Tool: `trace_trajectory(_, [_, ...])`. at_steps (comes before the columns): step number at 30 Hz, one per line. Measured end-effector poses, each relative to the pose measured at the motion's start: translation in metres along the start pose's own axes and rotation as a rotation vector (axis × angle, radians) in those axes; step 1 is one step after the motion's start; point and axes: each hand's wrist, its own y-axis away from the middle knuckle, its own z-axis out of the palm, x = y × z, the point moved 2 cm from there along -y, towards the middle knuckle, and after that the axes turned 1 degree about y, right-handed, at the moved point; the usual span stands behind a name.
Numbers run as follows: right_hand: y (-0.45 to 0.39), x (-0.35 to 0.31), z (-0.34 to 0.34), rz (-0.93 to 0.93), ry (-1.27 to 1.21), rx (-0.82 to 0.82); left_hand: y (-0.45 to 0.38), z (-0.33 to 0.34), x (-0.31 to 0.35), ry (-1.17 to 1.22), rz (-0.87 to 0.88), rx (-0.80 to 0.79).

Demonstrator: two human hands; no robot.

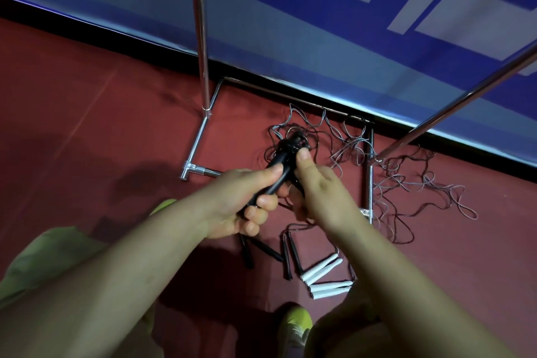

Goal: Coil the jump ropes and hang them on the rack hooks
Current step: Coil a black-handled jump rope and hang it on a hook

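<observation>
Head view: left hand (pixel 238 206) and right hand (pixel 316 192) both grip black plastic jump-rope handles (pixel 283 167) (fingers curled tight). Tangled thin cords (pixel 406 183) lie on the red floor (pixel 87 113); nothing hangs on the chrome tube rack (pixel 200 38) yet.

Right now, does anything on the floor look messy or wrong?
Yes. The thin rope cords lie in a tangled heap on the red floor, snarled around the rack's base bar instead of coiled. Loose white handles lie scattered below. Both hands grip black handles.
</observation>
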Motion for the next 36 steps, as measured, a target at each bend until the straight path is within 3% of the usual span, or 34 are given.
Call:
trace_trajectory(5, [-0.004, 0.003, -0.007, 0.097, 0.006, -0.012, -0.008, -0.007, -0.003, -0.128, 0.025, 0.074])
trace_trajectory(10, [-0.005, 0.006, -0.007, 0.245, -0.078, -0.131, -0.013, -0.007, -0.006, -0.497, 0.084, 0.204])
trace_trajectory(14, [-0.004, 0.001, -0.003, 0.255, -0.033, -0.068, -0.010, -0.002, -0.004, -1.002, 0.194, 0.375])
trace_trajectory(17, [-0.005, -0.002, -0.003, 0.256, -0.057, -0.033, -0.008, -0.002, -0.001, -1.058, 0.242, 0.402])
trace_trajectory(19, [-0.005, -0.004, -0.004, 0.217, -0.081, -0.014, -0.009, -0.004, -0.002, -0.938, 0.233, 0.331])
trace_trajectory(24, [-0.004, -0.012, -0.006, 0.056, -0.250, -0.018, -0.005, -0.007, -0.006, 0.024, -0.030, -0.163])
trace_trajectory(26, [-0.002, -0.014, -0.006, -0.032, -0.285, -0.067, -0.006, -0.003, -0.015, 0.304, -0.076, -0.395])
trace_trajectory(29, [-0.002, -0.012, -0.008, -0.154, -0.293, -0.128, -0.006, 0.006, -0.026, 0.375, -0.062, -0.573])
trace_trajectory(31, [-0.005, -0.009, -0.013, -0.173, -0.278, -0.162, -0.003, 0.009, -0.021, 0.300, -0.049, -0.537])
trace_trajectory(36, [-0.005, -0.006, -0.022, -0.159, -0.074, -0.234, 0.002, 0.000, -0.001, 0.029, 0.028, -0.151])
